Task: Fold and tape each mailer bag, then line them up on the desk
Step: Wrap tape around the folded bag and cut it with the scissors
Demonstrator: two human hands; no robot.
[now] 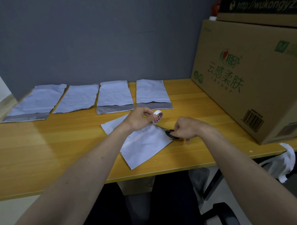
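Note:
A white mailer bag (143, 146) lies folded and tilted on the wooden desk (41, 146) in front of me. Just above the bag's fold, my left hand (137, 120) grips a small roll of white tape (157, 117). My right hand (186, 130) grips black-handled scissors (169, 133) whose blades point left toward the tape end at the fold. Several other white mailer bags lie side by side along the back of the desk, from the leftmost bag (38, 102) to the rightmost bag (151, 92).
A large cardboard box (251, 80) stands on the right side of the desk with another box (263, 4) stacked on it. A grey wall is behind. A white plastic bag (279, 164) hangs off the desk's right front edge.

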